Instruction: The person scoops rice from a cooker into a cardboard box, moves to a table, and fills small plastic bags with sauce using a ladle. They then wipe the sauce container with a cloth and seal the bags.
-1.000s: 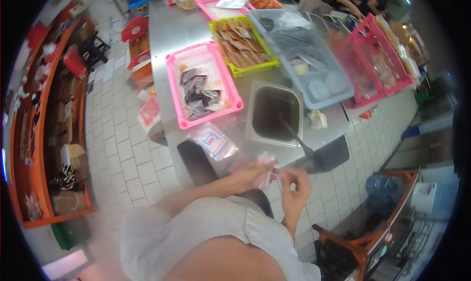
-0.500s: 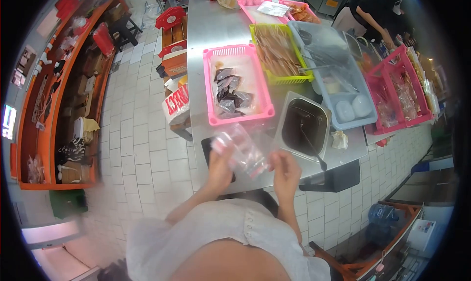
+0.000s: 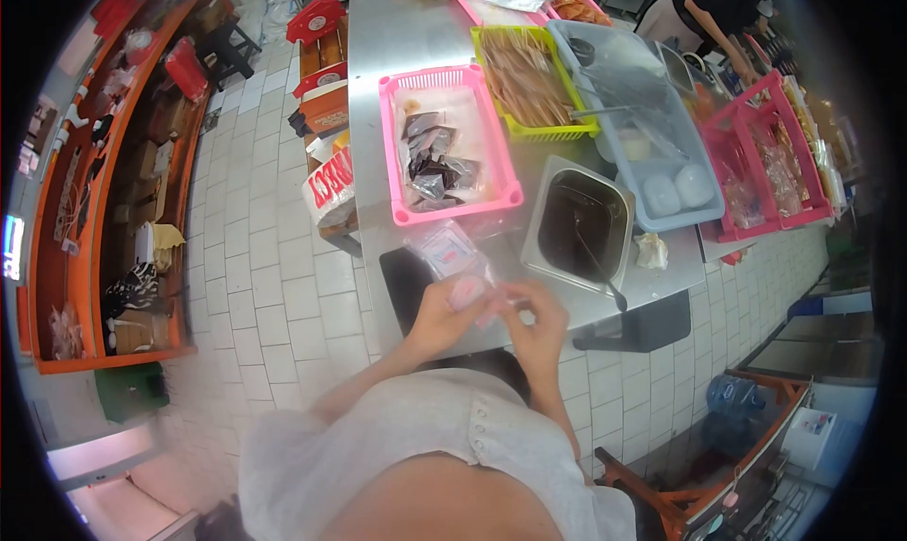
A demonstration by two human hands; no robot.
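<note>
My left hand (image 3: 440,316) is closed around a small clear plastic bag (image 3: 467,292) with a pinkish tint, at the near edge of the steel table. Opposite it, my right hand (image 3: 539,324) pinches the bag's edge, thumb against curled fingers. Just beyond my hands lies a flat stack of clear plastic bags (image 3: 448,248) with pink print. Behind that stack, a pink basket (image 3: 505,163) contains several dark sauce-filled packets (image 3: 435,154) on a pale lining. To the right stands a steel pan (image 3: 539,255) of dark brown sauce with a ladle (image 3: 605,272) leaning in it.
A yellow-green basket (image 3: 553,132) of long brown items sits beside a blue tub (image 3: 710,215) holding white rounded bundles. Farther right is a pink crate (image 3: 820,210) of packets. A crumpled white piece (image 3: 651,251) rests near the pan. Another person's arm (image 3: 718,35) shows at the back right.
My hands have come closer together over the bag, the right moving left to its edge. The bag is now bunched rather than spread out. The view has shifted slightly.
</note>
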